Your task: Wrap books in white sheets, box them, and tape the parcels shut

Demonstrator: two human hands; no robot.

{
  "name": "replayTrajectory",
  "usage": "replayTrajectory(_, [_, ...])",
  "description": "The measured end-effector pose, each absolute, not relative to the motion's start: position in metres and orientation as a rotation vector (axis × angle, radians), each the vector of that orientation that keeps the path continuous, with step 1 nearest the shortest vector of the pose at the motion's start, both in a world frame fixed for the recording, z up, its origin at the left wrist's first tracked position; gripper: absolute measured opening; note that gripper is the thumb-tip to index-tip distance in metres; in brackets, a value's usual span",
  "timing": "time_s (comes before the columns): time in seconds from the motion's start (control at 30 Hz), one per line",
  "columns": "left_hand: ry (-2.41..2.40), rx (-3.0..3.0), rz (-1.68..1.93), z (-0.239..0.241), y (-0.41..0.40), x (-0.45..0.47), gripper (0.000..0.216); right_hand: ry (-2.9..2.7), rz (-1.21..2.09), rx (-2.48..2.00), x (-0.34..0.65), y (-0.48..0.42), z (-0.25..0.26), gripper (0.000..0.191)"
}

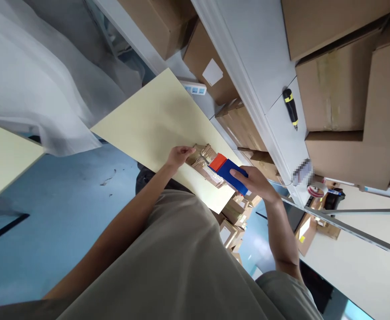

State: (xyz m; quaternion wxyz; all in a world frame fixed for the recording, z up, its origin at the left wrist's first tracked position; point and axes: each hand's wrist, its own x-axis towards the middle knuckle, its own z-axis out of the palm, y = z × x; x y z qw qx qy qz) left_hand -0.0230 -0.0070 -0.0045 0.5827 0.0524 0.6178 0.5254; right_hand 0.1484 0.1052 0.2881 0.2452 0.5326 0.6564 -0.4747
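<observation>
A small brown cardboard box [208, 171] with shiny tape on it lies on the pale yellow tabletop [148, 113]. At the box's left edge is my left hand [179, 156], its thumb and fingertips pinched together on the cardboard. My right hand [256, 181] grips a flat blue box with a red-orange end [232, 173], thumb on top. That blue box is tilted over the right part of the cardboard box and hides some of it. Whether the two boxes touch, I cannot tell.
Behind the tabletop stand several cardboard cartons [241, 124] and a white power strip [195, 88]. A black-and-yellow electric screwdriver [290, 108] and a tape roll [316, 190] lie on the grey shelf [281, 133]. White sheeting [38, 75] hangs at the left.
</observation>
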Motion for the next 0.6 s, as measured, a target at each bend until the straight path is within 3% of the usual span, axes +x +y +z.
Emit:
replayTrajectory(0.17, [1.426, 0.061, 1.154, -0.019, 0.000, -0.011, 0.030, 1.769, -1.258, 1.435, 0.126, 0.111, 0.280, 0.072])
replayTrajectory(0.33, [1.612, 0.369, 1.189, -0.025, -0.006, 0.001, 0.029, 1.750, -1.276, 1.446, 0.120, 0.115, 0.277, 0.073])
replayTrajectory(0.47, [1.736, 0.590, 1.155, -0.026, -0.022, -0.003, 0.058, 1.746, -1.260, 1.421, 0.123, 0.119, 0.277, 0.071])
replayTrajectory(0.6, [1.453, 0.933, 1.221, -0.008, -0.029, -0.016, 0.072, 1.719, -1.292, 1.413, 0.131, 0.120, 0.277, 0.068])
